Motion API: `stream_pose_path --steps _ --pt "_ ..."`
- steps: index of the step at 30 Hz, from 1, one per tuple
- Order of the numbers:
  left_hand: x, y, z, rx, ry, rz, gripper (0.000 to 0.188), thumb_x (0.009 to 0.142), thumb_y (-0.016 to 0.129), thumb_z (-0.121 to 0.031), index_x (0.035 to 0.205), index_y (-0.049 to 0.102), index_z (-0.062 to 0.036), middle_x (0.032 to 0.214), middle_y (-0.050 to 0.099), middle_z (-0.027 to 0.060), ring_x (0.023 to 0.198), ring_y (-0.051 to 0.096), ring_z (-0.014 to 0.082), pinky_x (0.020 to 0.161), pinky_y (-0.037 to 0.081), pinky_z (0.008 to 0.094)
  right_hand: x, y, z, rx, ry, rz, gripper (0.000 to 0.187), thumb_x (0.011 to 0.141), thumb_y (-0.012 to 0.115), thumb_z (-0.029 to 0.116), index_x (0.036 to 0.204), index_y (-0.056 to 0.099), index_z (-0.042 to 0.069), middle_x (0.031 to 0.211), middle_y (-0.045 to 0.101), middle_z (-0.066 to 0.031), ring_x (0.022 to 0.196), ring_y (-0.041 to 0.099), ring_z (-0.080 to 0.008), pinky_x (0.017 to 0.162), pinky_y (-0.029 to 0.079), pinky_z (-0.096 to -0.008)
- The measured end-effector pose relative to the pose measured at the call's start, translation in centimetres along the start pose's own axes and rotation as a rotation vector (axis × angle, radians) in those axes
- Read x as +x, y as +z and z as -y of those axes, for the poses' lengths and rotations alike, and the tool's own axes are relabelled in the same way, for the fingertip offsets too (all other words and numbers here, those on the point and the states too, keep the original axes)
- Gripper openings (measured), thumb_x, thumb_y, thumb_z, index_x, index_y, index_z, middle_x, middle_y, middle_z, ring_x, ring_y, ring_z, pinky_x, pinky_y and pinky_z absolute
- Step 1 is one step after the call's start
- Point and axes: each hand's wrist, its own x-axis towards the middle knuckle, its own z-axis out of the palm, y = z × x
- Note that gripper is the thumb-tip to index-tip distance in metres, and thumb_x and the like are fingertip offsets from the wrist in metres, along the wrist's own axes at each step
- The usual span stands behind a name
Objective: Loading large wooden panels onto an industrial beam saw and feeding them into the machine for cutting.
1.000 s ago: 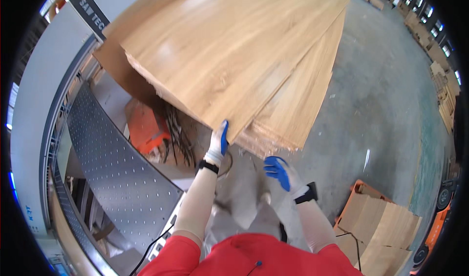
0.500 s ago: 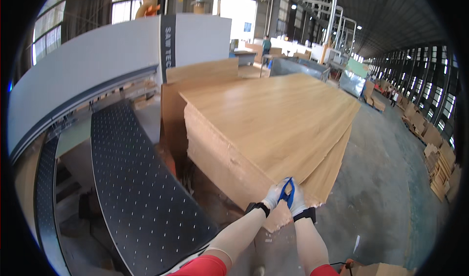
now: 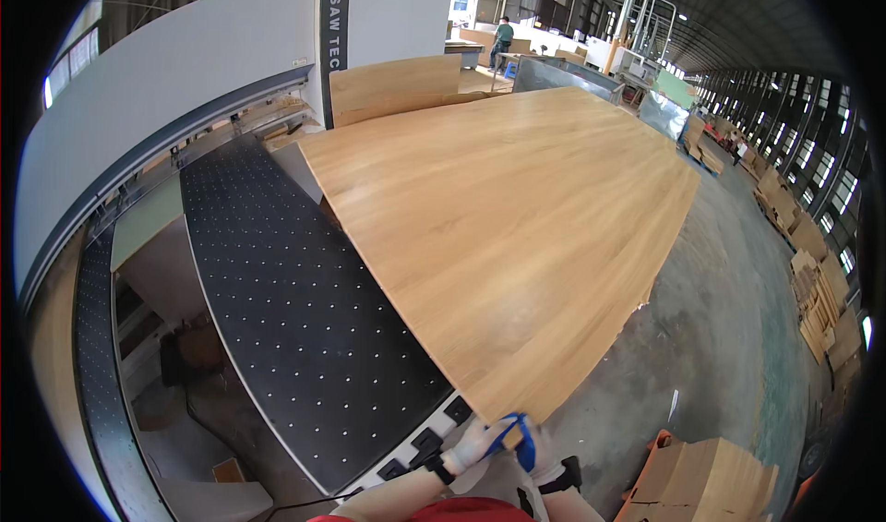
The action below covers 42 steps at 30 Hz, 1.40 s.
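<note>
A large wood-grain panel (image 3: 517,236) slants across the middle of the view, its left edge overlapping a black table. My left hand (image 3: 471,445), in a white glove, is closed on the panel's near end. Close beside it my right hand (image 3: 546,456), also gloved, grips the same end. Blue material (image 3: 524,444) shows between the two hands; whether it belongs to the gloves I cannot tell. The fingers under the panel are hidden. The black dotted table (image 3: 314,337) of a machine lies left of the panel.
A white machine beam (image 3: 203,51) spans the far left. Behind the panel stands a wooden board (image 3: 397,88). Cut boards (image 3: 701,480) are stacked at the lower right, above grey floor (image 3: 720,300). A person (image 3: 502,40) is in the far background.
The top panel has come toward me and left, off the stack's edge and over the black table. Both hands have moved nearer my body, still gripping it.
</note>
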Motion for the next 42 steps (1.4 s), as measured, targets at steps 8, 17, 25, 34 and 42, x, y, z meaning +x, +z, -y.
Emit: stream_pose_path --steps 8,17,25,34,42 --pt "-27.8 -8.1 -4.8 -0.057 -0.072 -0.249 0.041 0.098 0.065 -0.019 0.134 0.060 0.0019 0.126 0.065 0.0051 0.114 0.060 0.0133 0.103 0.046 0.0290 -3.9 -0.9 4.2 0.918 0.117 0.008 0.066 0.102 0.046 0.056 0.148 0.044 0.009 0.148 0.052 -0.0083 0.129 0.055 -0.0282 0.110 0.043 -0.0451" --pt "-61.1 -5.4 -8.9 -0.080 -0.089 -0.567 0.040 0.097 0.065 -0.023 0.125 0.066 0.0064 0.113 0.071 0.0055 0.104 0.062 0.0108 0.092 0.048 0.0263 -9.7 -20.0 1.2 0.660 0.110 -0.337 0.080 0.096 0.049 0.064 0.153 0.039 0.008 0.156 0.044 -0.0096 0.141 0.042 -0.0325 0.118 0.033 -0.0464" --pt "-90.6 -6.6 -8.8 -0.201 0.005 -0.813 0.031 0.095 0.065 -0.015 0.116 0.069 0.0074 0.111 0.073 0.0077 0.099 0.067 0.0138 0.088 0.051 0.0286 -33.0 -6.0 -0.1 0.483 0.065 -0.357 0.066 0.102 0.052 0.048 0.149 0.043 0.002 0.147 0.052 -0.0167 0.126 0.057 -0.0352 0.105 0.049 -0.0458" --pt "-130.0 -28.2 -14.7 1.253 0.281 -1.138 0.070 0.094 0.070 -0.011 0.152 0.035 0.0045 0.158 0.039 0.0198 0.145 0.040 0.0303 0.118 0.037 0.0409 -60.1 23.8 7.1 0.762 0.208 0.096 0.063 0.102 0.048 0.050 0.150 0.042 0.010 0.152 0.047 -0.0100 0.138 0.044 -0.0330 0.117 0.033 -0.0502" --pt "-138.8 -43.2 -25.7 0.889 0.153 -1.517 0.057 0.098 0.059 -0.016 0.150 0.042 0.0009 0.155 0.042 0.0155 0.143 0.039 0.0263 0.119 0.030 0.0393 -74.3 37.3 -0.2 0.109 0.947 0.654 0.042 0.101 0.062 0.040 0.126 0.064 0.006 0.105 0.072 -0.0049 0.096 0.065 -0.0149 0.085 0.052 -0.0302"
